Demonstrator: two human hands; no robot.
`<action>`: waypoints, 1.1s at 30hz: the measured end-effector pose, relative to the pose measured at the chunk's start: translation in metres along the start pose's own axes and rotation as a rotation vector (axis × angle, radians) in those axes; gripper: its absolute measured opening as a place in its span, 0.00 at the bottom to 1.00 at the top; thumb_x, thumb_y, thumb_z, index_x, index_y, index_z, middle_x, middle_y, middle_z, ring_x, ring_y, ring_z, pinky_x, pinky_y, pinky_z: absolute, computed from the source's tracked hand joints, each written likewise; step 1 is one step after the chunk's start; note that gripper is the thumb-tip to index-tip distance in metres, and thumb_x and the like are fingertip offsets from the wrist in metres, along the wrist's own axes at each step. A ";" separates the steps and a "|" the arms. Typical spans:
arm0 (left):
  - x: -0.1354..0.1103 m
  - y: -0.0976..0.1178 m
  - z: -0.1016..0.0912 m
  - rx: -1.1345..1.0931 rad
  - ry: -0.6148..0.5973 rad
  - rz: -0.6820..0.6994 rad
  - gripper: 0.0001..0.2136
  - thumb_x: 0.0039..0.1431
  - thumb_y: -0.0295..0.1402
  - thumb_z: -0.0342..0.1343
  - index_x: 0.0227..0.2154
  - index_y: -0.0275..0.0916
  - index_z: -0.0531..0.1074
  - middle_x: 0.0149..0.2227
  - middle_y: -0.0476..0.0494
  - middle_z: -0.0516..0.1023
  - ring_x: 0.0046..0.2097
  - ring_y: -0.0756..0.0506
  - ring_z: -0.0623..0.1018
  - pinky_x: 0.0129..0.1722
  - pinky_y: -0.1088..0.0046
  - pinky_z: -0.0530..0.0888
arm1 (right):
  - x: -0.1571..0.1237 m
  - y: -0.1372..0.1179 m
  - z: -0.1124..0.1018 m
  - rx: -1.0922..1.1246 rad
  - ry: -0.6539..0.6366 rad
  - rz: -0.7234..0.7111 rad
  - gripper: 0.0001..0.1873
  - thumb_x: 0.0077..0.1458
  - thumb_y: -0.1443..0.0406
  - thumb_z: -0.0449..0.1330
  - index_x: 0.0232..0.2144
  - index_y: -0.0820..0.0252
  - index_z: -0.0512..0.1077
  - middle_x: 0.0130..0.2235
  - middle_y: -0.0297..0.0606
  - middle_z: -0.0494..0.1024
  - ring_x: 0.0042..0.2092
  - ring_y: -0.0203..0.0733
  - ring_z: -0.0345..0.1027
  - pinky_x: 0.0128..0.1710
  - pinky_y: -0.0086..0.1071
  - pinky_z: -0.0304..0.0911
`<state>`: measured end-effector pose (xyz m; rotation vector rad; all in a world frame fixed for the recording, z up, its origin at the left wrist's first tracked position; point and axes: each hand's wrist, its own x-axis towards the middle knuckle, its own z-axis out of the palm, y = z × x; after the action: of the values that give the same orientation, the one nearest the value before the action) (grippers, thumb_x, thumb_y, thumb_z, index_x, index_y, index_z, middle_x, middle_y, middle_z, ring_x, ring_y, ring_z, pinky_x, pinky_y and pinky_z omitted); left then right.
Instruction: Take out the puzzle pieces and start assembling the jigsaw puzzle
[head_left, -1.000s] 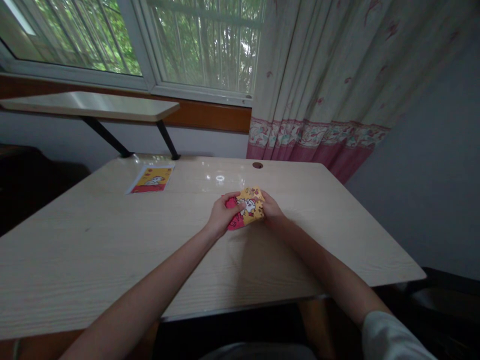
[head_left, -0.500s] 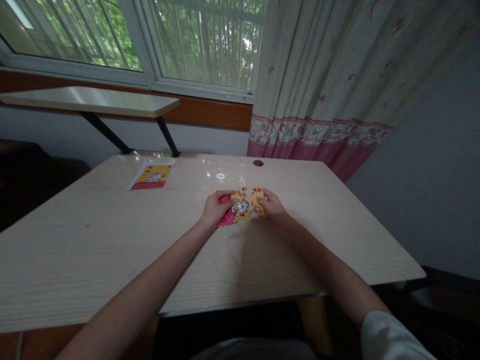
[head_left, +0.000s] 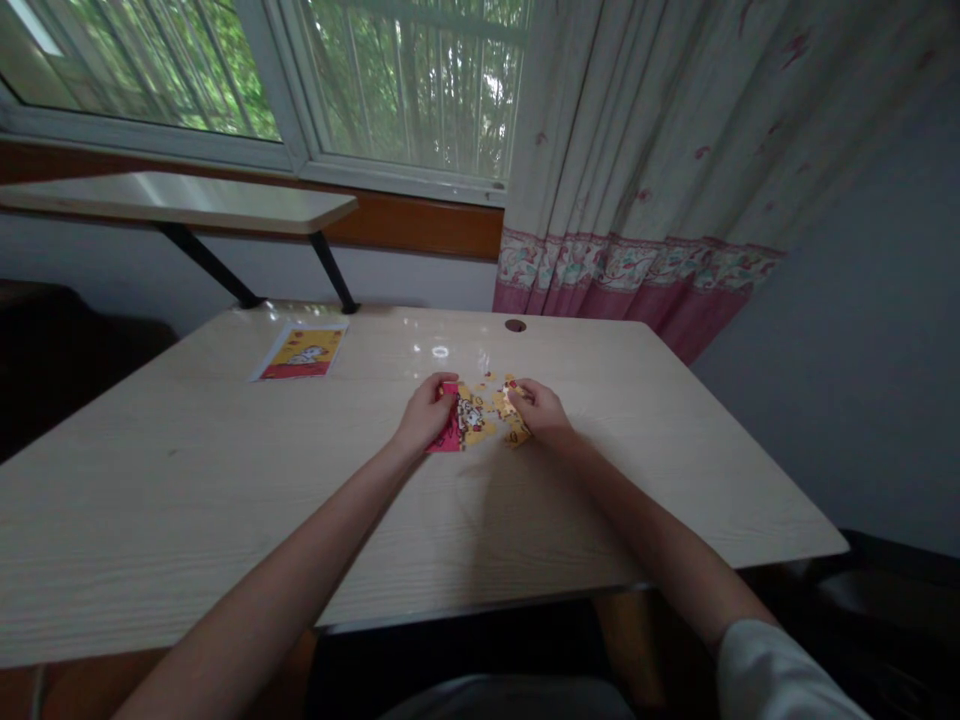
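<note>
Puzzle pieces [head_left: 480, 415], yellow and red, lie at the middle of the surface [head_left: 225, 480] between both hands. The left hand [head_left: 426, 418] pinches the red-edged clump; the right hand [head_left: 541, 412] pinches a yellow piece just beside it. A printed card [head_left: 301, 352] lies well apart, near the far edge.

My work surface is a pale wood-grain table [head_left: 225, 500] with a round cable hole [head_left: 515, 325] near its far edge. Lying on it: a yellow-and-red picture card [head_left: 301, 352] flat at the far left, and a loose cluster of yellow and red puzzle pieces [head_left: 480, 415] near the middle, some apart from the rest.
</note>
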<state>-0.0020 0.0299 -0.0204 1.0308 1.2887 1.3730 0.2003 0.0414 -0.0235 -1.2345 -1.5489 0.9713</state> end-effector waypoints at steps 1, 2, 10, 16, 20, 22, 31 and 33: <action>-0.001 0.000 0.000 0.007 -0.002 0.011 0.21 0.41 0.27 0.60 0.43 0.39 0.72 0.26 0.51 0.75 0.27 0.48 0.75 0.30 0.74 0.72 | -0.001 -0.001 0.001 -0.001 -0.003 0.003 0.10 0.47 0.58 0.60 0.32 0.57 0.73 0.25 0.31 0.74 0.27 0.37 0.67 0.28 0.29 0.62; -0.002 -0.001 0.001 0.015 -0.005 0.025 0.24 0.41 0.28 0.61 0.46 0.40 0.70 0.26 0.52 0.74 0.27 0.48 0.74 0.30 0.74 0.72 | -0.001 -0.003 0.002 0.001 -0.007 0.008 0.10 0.46 0.58 0.60 0.32 0.57 0.73 0.24 0.30 0.73 0.26 0.37 0.66 0.27 0.29 0.61; -0.012 0.008 0.008 0.026 -0.115 0.036 0.17 0.39 0.41 0.66 0.31 0.35 0.73 0.26 0.47 0.76 0.26 0.47 0.74 0.28 0.73 0.71 | -0.002 -0.012 0.001 -0.136 -0.004 -0.133 0.16 0.46 0.65 0.59 0.41 0.56 0.72 0.37 0.37 0.76 0.37 0.43 0.67 0.45 0.39 0.62; -0.025 0.020 0.023 -0.018 -0.232 0.034 0.19 0.39 0.46 0.67 0.28 0.35 0.73 0.25 0.47 0.76 0.26 0.49 0.74 0.27 0.75 0.71 | -0.003 -0.019 0.007 -0.203 0.030 -0.268 0.13 0.54 0.60 0.57 0.41 0.56 0.74 0.45 0.42 0.75 0.49 0.48 0.64 0.55 0.44 0.54; -0.028 0.024 0.024 -0.133 -0.305 -0.082 0.21 0.36 0.40 0.69 0.32 0.34 0.73 0.26 0.47 0.77 0.26 0.49 0.75 0.28 0.74 0.72 | -0.002 -0.020 0.014 0.038 -0.073 -0.099 0.12 0.51 0.58 0.58 0.35 0.58 0.75 0.31 0.37 0.76 0.31 0.40 0.68 0.36 0.35 0.64; -0.027 0.024 0.022 -0.224 -0.312 -0.152 0.21 0.35 0.35 0.70 0.34 0.34 0.72 0.28 0.45 0.78 0.27 0.48 0.77 0.30 0.74 0.74 | 0.001 -0.020 0.014 0.145 -0.010 -0.001 0.10 0.47 0.59 0.60 0.30 0.59 0.74 0.25 0.33 0.73 0.26 0.36 0.66 0.30 0.31 0.63; -0.027 0.021 0.023 -0.336 -0.296 -0.127 0.19 0.36 0.28 0.69 0.34 0.32 0.72 0.26 0.45 0.78 0.23 0.50 0.75 0.24 0.76 0.72 | -0.005 -0.027 0.017 0.272 -0.042 0.192 0.12 0.45 0.59 0.60 0.31 0.57 0.65 0.18 0.22 0.67 0.16 0.29 0.58 0.16 0.22 0.54; -0.028 0.022 0.024 -0.332 -0.280 -0.115 0.19 0.36 0.29 0.69 0.34 0.33 0.72 0.24 0.46 0.77 0.21 0.51 0.74 0.22 0.78 0.71 | -0.008 -0.028 0.020 0.256 -0.066 0.177 0.14 0.46 0.58 0.61 0.33 0.57 0.65 0.18 0.23 0.68 0.16 0.28 0.57 0.15 0.21 0.52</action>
<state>0.0248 0.0072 0.0045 0.8689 0.8654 1.2524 0.1743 0.0275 -0.0042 -1.1798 -1.3317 1.2940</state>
